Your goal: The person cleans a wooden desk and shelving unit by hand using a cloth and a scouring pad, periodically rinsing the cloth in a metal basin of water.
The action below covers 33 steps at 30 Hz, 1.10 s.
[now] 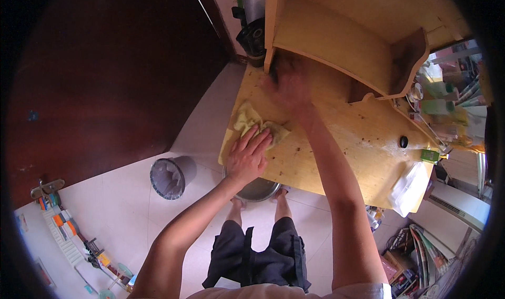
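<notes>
My left hand [247, 159] lies on a crumpled yellow cloth [247, 117] near the left edge of the wooden desk [326, 141]. Its fingers are stretched out over the cloth, pressing it to the desktop. Farther forward, my right hand [291, 88] reaches toward the desk's back left corner, beside the upright side of the wooden shelf unit [331, 38]. Motion smears its fingers, and a small dark shape shows beside them; whether the hand holds it cannot be made out.
Below the desk's front edge, a metal basin [258, 190] shows partly by my feet. A lined waste bin [171, 178] stands on the floor at left. On the desk's right are a round black cap [403, 142], a green box [430, 155] and a white plastic bag [409, 188].
</notes>
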Each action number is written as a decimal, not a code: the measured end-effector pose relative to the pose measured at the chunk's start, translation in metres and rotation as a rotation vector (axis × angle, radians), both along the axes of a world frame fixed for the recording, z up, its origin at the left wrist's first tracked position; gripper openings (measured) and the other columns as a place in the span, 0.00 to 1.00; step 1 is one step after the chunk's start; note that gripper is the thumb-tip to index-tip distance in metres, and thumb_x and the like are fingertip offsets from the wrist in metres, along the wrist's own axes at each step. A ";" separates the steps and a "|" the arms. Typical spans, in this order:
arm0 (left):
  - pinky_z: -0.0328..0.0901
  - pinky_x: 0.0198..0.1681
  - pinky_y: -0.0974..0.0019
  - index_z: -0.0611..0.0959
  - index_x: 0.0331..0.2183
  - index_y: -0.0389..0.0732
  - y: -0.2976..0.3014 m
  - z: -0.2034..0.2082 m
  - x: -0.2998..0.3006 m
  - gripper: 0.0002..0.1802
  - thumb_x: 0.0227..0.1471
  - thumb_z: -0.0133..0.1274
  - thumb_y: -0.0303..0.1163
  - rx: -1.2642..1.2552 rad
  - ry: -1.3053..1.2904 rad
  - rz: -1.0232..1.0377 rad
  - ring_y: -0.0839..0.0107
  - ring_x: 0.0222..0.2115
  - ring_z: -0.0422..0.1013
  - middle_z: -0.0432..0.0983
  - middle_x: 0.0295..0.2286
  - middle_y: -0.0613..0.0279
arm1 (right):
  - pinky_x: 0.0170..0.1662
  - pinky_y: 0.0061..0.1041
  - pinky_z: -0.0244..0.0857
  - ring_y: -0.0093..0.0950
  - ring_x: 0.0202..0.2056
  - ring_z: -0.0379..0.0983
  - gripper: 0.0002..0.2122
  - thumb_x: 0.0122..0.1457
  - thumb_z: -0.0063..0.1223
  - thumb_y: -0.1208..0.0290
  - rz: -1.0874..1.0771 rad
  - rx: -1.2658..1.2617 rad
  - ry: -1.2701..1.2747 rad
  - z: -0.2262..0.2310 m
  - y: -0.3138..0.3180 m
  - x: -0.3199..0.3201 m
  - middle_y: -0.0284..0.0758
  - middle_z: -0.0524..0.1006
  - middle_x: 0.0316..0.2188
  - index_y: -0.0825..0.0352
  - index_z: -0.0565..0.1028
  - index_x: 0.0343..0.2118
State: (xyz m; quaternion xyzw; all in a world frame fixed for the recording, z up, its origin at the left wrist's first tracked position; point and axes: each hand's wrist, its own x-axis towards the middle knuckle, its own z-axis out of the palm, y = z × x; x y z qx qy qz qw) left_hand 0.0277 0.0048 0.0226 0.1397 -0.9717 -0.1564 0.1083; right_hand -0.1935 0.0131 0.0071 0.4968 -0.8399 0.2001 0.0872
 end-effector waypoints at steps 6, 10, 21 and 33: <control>0.56 0.51 0.59 0.74 0.46 0.45 -0.001 -0.001 0.003 0.26 0.39 0.49 0.29 0.086 -0.027 -0.015 0.67 0.56 0.53 0.63 0.51 0.71 | 0.56 0.41 0.48 0.43 0.51 0.58 0.32 0.46 0.51 0.47 -0.007 0.011 0.016 0.001 0.006 0.010 0.41 0.68 0.47 0.72 0.68 0.46; 0.56 0.51 0.59 0.74 0.45 0.45 0.002 -0.001 0.001 0.26 0.38 0.50 0.29 0.116 -0.032 -0.010 0.67 0.56 0.53 0.63 0.51 0.71 | 0.57 0.44 0.48 0.40 0.51 0.58 0.31 0.47 0.50 0.47 -0.075 0.025 0.006 0.007 0.002 0.007 0.40 0.67 0.48 0.71 0.68 0.47; 0.61 0.47 0.63 0.75 0.44 0.48 -0.001 -0.003 0.002 0.25 0.38 0.50 0.32 -0.027 0.004 0.011 0.73 0.55 0.55 0.64 0.50 0.75 | 0.55 0.40 0.50 0.36 0.51 0.59 0.26 0.51 0.47 0.53 0.107 0.069 0.047 0.006 0.019 0.008 0.38 0.67 0.48 0.69 0.69 0.47; 0.39 0.56 0.52 0.73 0.47 0.46 0.020 0.065 -0.006 0.26 0.43 0.50 0.41 0.080 0.087 0.023 0.55 0.56 0.47 0.55 0.55 0.61 | 0.47 0.29 0.60 0.34 0.42 0.66 0.18 0.57 0.47 0.63 -0.162 -0.372 -0.743 0.034 0.130 0.024 0.37 0.70 0.43 0.65 0.68 0.48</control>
